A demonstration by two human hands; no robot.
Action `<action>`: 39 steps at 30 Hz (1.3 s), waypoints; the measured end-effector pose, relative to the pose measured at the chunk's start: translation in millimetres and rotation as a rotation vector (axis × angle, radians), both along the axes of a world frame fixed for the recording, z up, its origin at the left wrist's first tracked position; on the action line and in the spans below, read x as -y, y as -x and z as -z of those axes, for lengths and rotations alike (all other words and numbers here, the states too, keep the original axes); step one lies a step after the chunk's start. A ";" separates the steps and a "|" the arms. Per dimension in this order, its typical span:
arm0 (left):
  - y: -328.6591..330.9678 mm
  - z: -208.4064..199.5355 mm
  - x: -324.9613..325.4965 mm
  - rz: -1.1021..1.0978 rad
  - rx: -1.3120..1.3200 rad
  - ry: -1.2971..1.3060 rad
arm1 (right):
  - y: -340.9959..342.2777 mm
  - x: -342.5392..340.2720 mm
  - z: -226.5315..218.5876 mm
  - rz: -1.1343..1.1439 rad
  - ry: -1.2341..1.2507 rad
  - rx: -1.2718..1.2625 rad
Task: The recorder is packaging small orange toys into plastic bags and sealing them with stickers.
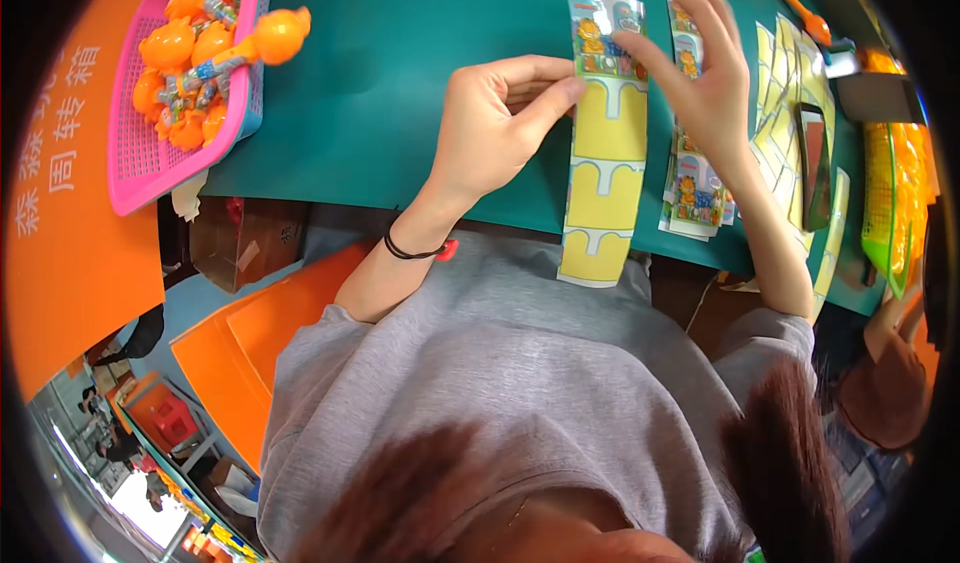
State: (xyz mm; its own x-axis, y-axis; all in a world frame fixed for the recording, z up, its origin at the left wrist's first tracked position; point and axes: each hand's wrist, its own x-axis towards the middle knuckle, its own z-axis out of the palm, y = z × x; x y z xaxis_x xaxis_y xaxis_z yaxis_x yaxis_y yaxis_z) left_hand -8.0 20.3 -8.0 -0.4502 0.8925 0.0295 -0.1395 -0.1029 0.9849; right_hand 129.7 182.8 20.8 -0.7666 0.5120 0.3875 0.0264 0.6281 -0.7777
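Observation:
A long strip of sticker backing [605, 203] hangs over the near edge of the green table. Its top section carries a colourful cartoon sticker [608, 38]; the lower sections show bare yellow backing. My left hand [495, 123] pinches the strip's left edge just below that sticker, thumb on top. Over the strip's upper right, my right hand [705, 73] has its fingers spread, one fingertip at the sticker's right side. Whether that fingertip presses on it I cannot tell. Partly under my right hand lie more printed sticker strips [697, 188].
A pink basket [245, 83] of orange figure-shaped toys stands at the left; one toy [280, 38] juts over its rim. At the right are used yellow backing strips [785, 93], a dark phone-like slab [815, 163] and a yellow-green basket [880, 213]. Another person's arm [885, 328] shows beyond.

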 end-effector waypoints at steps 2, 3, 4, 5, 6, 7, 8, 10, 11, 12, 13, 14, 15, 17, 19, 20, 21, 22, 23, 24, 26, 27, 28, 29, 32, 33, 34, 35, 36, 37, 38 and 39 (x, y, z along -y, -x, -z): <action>-2.3 2.8 -1.9 -0.019 -0.024 0.028 | -6.1 9.8 -3.6 0.088 -0.699 -0.032; -3.3 5.5 -3.1 -0.026 -0.010 0.005 | -8.1 15.2 -2.7 -0.024 -0.572 0.000; -5.1 7.6 -4.3 -0.025 0.005 -0.018 | -9.4 18.3 1.7 -0.015 -0.566 0.002; -6.2 9.1 -5.1 -0.017 0.004 -0.013 | -10.3 21.7 8.3 -0.026 -0.471 -0.007; -6.9 10.4 -5.6 -0.013 -0.022 -0.021 | -10.9 24.5 14.3 -0.037 -0.375 -0.016; -7.4 11.1 -6.5 -0.010 -0.047 -0.030 | -10.5 24.7 18.8 -0.039 -0.289 -0.044; -7.8 11.1 -6.8 -0.003 -0.047 -0.026 | -10.9 23.6 22.2 -0.032 -0.286 -0.043; -8.1 10.5 -6.1 0.025 -0.191 -0.030 | -10.8 22.3 27.2 -0.030 -0.229 -0.049; -8.0 9.9 -6.4 0.027 -0.190 -0.026 | -10.6 22.5 27.0 -0.029 -0.225 -0.048; -7.8 8.8 -7.1 0.015 -0.213 0.008 | -10.2 22.4 25.2 -0.043 -0.224 -0.032; -7.2 8.5 -7.6 0.002 -0.237 0.042 | -9.0 22.3 23.9 -0.060 -0.223 -0.017; -7.1 9.1 -7.8 0.002 -0.234 0.045 | -7.4 23.3 23.2 -0.061 -0.220 -0.015; -7.4 10.0 -8.1 -0.014 -0.249 0.053 | -5.8 24.9 22.4 -0.041 -0.180 0.017; -7.7 10.7 -8.7 -0.035 -0.262 0.062 | -2.7 26.2 21.8 -0.026 -0.140 0.050; -8.0 10.8 -9.1 -0.056 -0.285 0.063 | -0.3 26.2 21.5 -0.004 -0.127 0.057; -7.3 10.1 -8.7 -0.062 -0.285 0.063 | 0.7 25.3 22.1 -0.010 -0.127 0.057; -6.6 9.0 -8.0 -0.064 -0.284 0.090 | 1.2 23.2 23.4 0.038 -0.028 0.076; -5.7 8.6 -7.3 -0.065 -0.282 0.114 | 1.4 19.6 24.7 0.086 0.070 0.096; -5.8 8.7 -6.2 -0.067 -0.282 0.111 | -1.2 9.2 25.0 0.088 0.222 0.115; -6.1 10.2 -4.4 -0.094 -0.306 0.112 | -2.3 -5.0 33.6 0.043 0.343 -0.023; -6.3 14.9 -2.6 -0.122 -0.333 0.111 | -1.8 -19.0 41.3 0.155 0.455 -0.084; -6.9 17.3 -2.3 -0.228 -0.613 0.076 | -1.4 -19.5 43.5 0.152 0.452 -0.087; -8.4 16.8 -2.9 -0.331 -0.891 0.039 | 0.2 -16.4 41.9 0.129 0.339 0.009; -12.0 9.8 -3.5 -0.408 -1.062 -0.027 | 2.0 -13.7 40.9 0.108 0.225 0.104; -24.9 7.1 -0.3 -0.052 -0.959 -0.156 | 11.2 -2.5 35.3 0.093 0.191 0.213; -23.0 18.3 -2.1 0.037 -1.013 -0.183 | 11.0 -6.1 35.5 0.090 0.188 0.210; -22.6 17.3 -3.4 0.041 -1.014 -0.191 | 7.1 -16.4 36.5 0.091 0.208 0.168; -21.4 15.9 -3.4 0.071 -0.944 -0.133 | 2.8 -29.1 38.1 0.090 0.227 0.124; -19.5 14.6 -3.4 0.101 -0.874 -0.075 | -6.0 -49.4 39.4 0.134 0.249 0.102; -14.0 14.8 -4.9 0.077 -0.931 -0.103 | -11.9 -59.5 33.2 0.179 0.259 0.009; -12.2 14.2 -3.8 0.070 -0.932 -0.105 | -12.1 -65.9 22.8 0.216 0.267 -0.084; -10.8 13.8 -3.0 0.073 -0.810 -0.038 | -14.2 -64.3 10.9 0.286 0.083 -0.111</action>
State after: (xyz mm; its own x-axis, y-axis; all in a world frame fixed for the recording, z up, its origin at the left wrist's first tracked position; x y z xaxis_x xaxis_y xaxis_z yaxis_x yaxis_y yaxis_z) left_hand 2.9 23.3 -21.7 -0.2170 0.9103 0.3524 0.6072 -0.1568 0.7789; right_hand 143.9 247.2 9.9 -0.5427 0.7341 0.4081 0.1050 0.5414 -0.8342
